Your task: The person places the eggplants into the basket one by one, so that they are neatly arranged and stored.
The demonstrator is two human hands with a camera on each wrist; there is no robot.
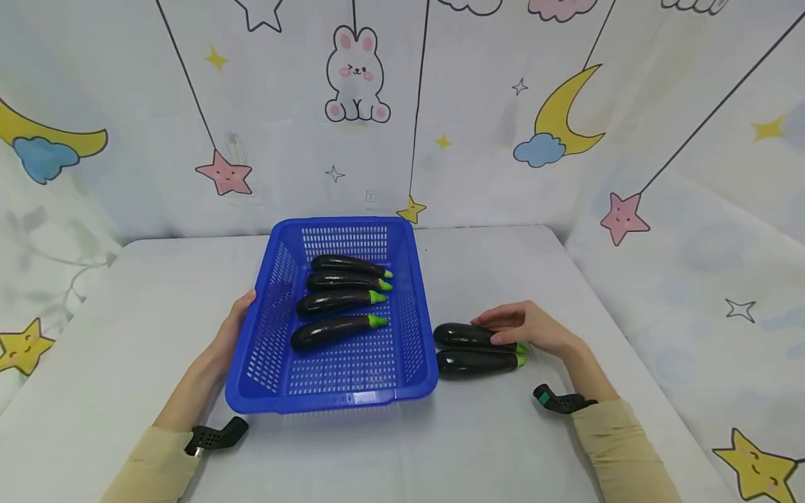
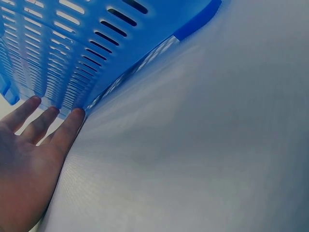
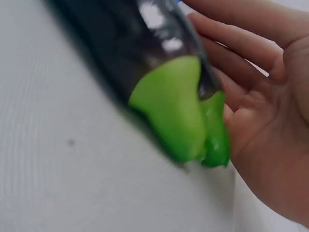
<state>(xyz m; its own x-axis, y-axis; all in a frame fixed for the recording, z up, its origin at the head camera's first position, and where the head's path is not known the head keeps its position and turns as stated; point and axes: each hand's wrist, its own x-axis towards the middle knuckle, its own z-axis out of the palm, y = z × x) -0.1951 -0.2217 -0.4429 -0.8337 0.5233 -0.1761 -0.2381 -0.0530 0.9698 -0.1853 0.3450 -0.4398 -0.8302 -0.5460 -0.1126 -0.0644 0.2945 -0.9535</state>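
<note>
A blue plastic basket (image 1: 342, 402) with slotted walls holds several dark eggplants (image 1: 339, 332) with green stem ends, lying side by side. My left hand (image 1: 234, 328) is at the basket's left side; in the left wrist view, its fairly straight fingers (image 2: 65, 133) touch the outer wall. Right of the basket, two more eggplants lie next to each other on the table. My right hand (image 1: 525, 325) grips the farther eggplant (image 1: 462, 335), thumb on the near side and fingers on the far side. The nearer eggplant (image 1: 478, 363) lies against it, untouched.
A white cloth covers the table (image 1: 490, 447). Behind it hangs a pale curtain (image 1: 283, 91) printed with stars, moons and a rabbit. Each wrist wears a black band with a small device (image 1: 216, 436).
</note>
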